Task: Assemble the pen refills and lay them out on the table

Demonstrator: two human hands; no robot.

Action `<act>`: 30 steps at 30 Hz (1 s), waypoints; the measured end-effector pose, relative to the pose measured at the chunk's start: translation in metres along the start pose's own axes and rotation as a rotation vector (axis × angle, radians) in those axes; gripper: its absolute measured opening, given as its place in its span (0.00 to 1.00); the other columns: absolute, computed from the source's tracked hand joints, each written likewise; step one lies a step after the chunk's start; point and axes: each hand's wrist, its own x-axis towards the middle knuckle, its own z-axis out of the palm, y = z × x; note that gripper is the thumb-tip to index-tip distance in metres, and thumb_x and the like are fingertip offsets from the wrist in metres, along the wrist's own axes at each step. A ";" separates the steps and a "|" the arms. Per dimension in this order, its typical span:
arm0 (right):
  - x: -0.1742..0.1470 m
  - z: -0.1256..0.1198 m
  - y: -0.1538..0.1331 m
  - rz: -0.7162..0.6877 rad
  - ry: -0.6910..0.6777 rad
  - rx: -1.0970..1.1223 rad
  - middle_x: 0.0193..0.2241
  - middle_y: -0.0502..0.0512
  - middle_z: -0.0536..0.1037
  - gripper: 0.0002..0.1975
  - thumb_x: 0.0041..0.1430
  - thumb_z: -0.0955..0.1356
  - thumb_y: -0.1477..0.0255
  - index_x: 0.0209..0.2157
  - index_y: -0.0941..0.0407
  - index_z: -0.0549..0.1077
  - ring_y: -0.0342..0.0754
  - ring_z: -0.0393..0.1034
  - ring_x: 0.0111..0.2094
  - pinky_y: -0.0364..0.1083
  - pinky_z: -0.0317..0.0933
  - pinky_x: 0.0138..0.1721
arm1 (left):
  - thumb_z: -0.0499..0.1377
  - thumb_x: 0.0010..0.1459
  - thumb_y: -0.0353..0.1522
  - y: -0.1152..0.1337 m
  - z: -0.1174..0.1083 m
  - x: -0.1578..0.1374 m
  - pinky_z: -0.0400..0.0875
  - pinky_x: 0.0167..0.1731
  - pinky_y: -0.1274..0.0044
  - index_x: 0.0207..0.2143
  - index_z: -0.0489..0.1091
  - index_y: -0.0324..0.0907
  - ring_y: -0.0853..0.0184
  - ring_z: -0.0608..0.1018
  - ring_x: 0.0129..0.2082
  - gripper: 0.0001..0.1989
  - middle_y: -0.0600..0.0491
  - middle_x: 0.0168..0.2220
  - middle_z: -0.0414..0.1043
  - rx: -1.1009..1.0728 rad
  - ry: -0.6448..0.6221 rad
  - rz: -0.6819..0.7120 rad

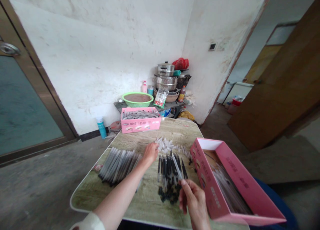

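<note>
Near right, our right grip pinches a pen tube; left grip, we can't tell. Bumps could scatter caps.

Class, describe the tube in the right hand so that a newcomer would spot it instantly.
Find the wood-patterned table, then the right hand over its near side. From the thumb and fingers a slim tube points away across a bunch of black sticks. Unlike them, it is whitish and held.
</note>
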 end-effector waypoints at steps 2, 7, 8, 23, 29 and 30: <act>-0.002 0.002 -0.001 -0.030 0.010 -0.064 0.11 0.45 0.64 0.20 0.58 0.64 0.55 0.24 0.58 0.67 0.38 0.56 0.10 0.37 0.45 0.10 | 0.58 0.53 0.29 0.001 -0.002 -0.012 0.67 0.40 0.73 0.39 0.76 0.37 0.61 0.77 0.37 0.11 0.46 0.34 0.77 -0.097 -0.018 0.010; -0.012 0.010 -0.014 -0.158 0.018 -0.276 0.11 0.44 0.60 0.21 0.58 0.63 0.56 0.21 0.57 0.68 0.39 0.54 0.13 0.38 0.48 0.15 | 0.58 0.56 0.34 0.006 -0.007 -0.048 0.70 0.34 0.79 0.44 0.74 0.36 0.69 0.77 0.30 0.15 0.46 0.33 0.77 -0.829 -0.081 -0.133; -0.014 0.012 -0.017 -0.187 0.020 -0.316 0.11 0.45 0.60 0.21 0.58 0.63 0.56 0.22 0.57 0.69 0.40 0.55 0.14 0.39 0.49 0.15 | 0.60 0.54 0.33 0.007 -0.007 -0.054 0.70 0.34 0.79 0.42 0.75 0.36 0.70 0.76 0.30 0.14 0.47 0.32 0.76 -1.029 -0.089 -0.194; -0.021 0.021 -0.018 -0.343 0.056 -0.530 0.15 0.49 0.68 0.20 0.61 0.61 0.57 0.27 0.57 0.74 0.45 0.62 0.18 0.41 0.54 0.20 | 0.67 0.46 0.34 0.026 -0.003 -0.081 0.66 0.27 0.83 0.36 0.77 0.37 0.74 0.75 0.26 0.14 0.50 0.29 0.77 -1.234 -0.115 -0.215; -0.023 0.027 -0.005 -0.394 0.156 -0.569 0.25 0.61 0.79 0.22 0.60 0.62 0.54 0.35 0.57 0.77 0.52 0.73 0.23 0.44 0.60 0.25 | 0.67 0.43 0.42 0.036 -0.001 -0.085 0.66 0.25 0.81 0.33 0.77 0.36 0.70 0.76 0.25 0.19 0.48 0.28 0.77 -1.108 0.032 -0.209; -0.023 0.028 -0.002 -0.401 0.159 -0.585 0.26 0.63 0.79 0.22 0.60 0.61 0.54 0.35 0.56 0.77 0.53 0.74 0.24 0.44 0.60 0.25 | 0.68 0.43 0.42 0.038 0.000 -0.086 0.68 0.25 0.80 0.33 0.77 0.36 0.68 0.76 0.27 0.19 0.48 0.28 0.77 -1.095 0.058 -0.219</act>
